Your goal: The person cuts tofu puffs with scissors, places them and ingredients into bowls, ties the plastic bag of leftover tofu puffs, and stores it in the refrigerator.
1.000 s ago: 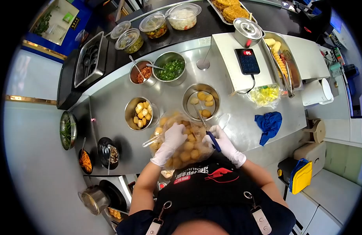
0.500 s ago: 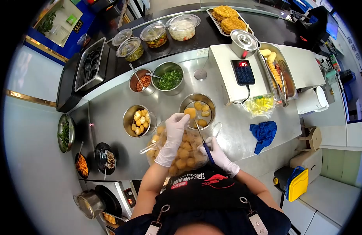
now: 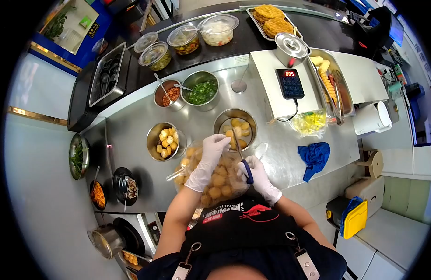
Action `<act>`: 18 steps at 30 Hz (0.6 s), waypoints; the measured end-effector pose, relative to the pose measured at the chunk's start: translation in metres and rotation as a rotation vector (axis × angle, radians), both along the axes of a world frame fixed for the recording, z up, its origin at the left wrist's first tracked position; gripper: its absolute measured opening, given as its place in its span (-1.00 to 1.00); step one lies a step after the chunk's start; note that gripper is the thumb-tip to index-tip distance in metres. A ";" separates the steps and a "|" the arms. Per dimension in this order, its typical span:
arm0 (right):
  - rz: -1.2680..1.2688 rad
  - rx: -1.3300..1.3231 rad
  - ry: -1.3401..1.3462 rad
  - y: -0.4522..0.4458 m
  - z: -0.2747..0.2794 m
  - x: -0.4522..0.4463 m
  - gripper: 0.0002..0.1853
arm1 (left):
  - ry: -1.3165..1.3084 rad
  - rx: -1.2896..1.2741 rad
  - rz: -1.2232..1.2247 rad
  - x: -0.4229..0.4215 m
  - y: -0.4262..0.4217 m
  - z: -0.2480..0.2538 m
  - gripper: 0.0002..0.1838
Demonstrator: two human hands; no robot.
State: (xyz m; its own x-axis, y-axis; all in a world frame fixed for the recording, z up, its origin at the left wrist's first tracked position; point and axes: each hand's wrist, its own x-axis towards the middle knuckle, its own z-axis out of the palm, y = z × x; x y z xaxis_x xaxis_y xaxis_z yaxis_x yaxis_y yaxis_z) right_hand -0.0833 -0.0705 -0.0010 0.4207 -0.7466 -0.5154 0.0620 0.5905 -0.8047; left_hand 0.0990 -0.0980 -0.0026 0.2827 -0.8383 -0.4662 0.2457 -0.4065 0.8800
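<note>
My left hand [image 3: 212, 156], in a white glove, pinches a round golden piece [image 3: 229, 134] over the near rim of a steel bowl [image 3: 217, 122] that holds several similar pieces. My right hand [image 3: 258, 173], also gloved, is closed on scissors with dark blue handles [image 3: 247, 171]; their blades point up at the piece and look parted. Under both hands lies a clear plastic bag [image 3: 218, 179] full of round golden pieces. Left of the bag stands another steel bowl [image 3: 152, 135] with pale and golden pieces.
Bowls of chopped greens [image 3: 202, 93] and red bits [image 3: 171, 95] stand behind. A blue cloth [image 3: 314, 159] lies on the right of the steel counter [image 3: 280, 154]. Black dishes, a keypad device [image 3: 290, 84], a lidded pot [image 3: 291, 45] and a food tray [image 3: 337, 88] surround the work area.
A second ago my left hand was in the bag; it came up to the bowl with a piece. Since half a second ago, the scissors have opened and tilted against that piece.
</note>
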 end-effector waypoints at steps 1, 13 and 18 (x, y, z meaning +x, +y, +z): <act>-0.015 0.010 -0.016 -0.001 0.000 -0.001 -0.70 | 0.009 0.021 -0.007 0.002 0.000 0.000 -0.76; 0.005 0.014 -0.019 -0.005 -0.009 -0.012 -0.67 | -0.940 0.353 -0.825 0.019 0.070 -0.008 -0.64; 0.059 0.023 -0.037 -0.002 0.004 -0.017 -0.66 | -0.512 0.184 -0.491 0.026 0.069 -0.004 -0.70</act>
